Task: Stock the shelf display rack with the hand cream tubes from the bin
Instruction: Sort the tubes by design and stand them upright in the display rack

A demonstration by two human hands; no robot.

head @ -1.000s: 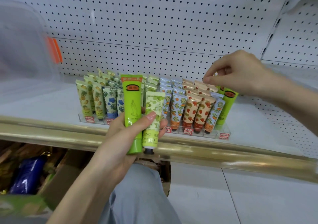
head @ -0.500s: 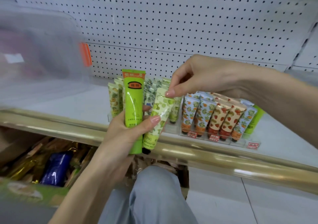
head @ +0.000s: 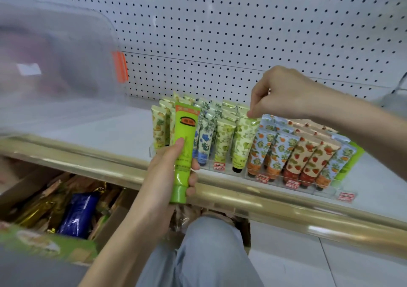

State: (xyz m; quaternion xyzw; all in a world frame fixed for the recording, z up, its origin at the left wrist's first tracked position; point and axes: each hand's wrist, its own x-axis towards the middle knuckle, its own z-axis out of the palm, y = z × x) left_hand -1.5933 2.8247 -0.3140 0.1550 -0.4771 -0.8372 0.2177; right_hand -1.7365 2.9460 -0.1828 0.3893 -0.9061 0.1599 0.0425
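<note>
Gripping a glossy lime-green tube [head: 184, 145] cap-down, the left hand [head: 167, 176] curls its fingers round the smooth barrel, thumb flat on the front; the right hand [head: 284, 95] pinches the flat crimped top of a pale leaf-printed tube [head: 243, 141], which stands in the near row of the clear acrylic rack [head: 229, 173] among patterned tubes; a frosted plastic bin [head: 55, 70] with an orange clasp sits far left on the white shelf [head: 123, 132].
</note>
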